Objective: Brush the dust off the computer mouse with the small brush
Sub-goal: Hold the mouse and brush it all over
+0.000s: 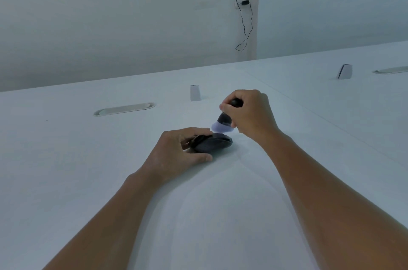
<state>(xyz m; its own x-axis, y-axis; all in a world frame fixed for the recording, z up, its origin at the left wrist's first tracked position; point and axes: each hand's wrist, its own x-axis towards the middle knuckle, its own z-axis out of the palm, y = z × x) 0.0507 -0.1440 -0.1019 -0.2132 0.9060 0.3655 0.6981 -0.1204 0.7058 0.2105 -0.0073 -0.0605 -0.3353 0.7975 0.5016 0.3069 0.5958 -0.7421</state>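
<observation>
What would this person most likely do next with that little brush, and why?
Probably lower the brush onto the mouse and sweep: its bristles hang just above the mouse's far edge, while the left hand pins the mouse to the table.

Mouse [212,142] matt dark plastic, apparently; brush [223,125] bristles soft; table [88,159] smooth.

brush handle [236,102]: mostly hidden inside the right hand [251,113]
bristles [221,127]: blurred
mouse [213,142]: rear covered by the left hand [178,152]
forearms: cut off at the bottom edge
</observation>
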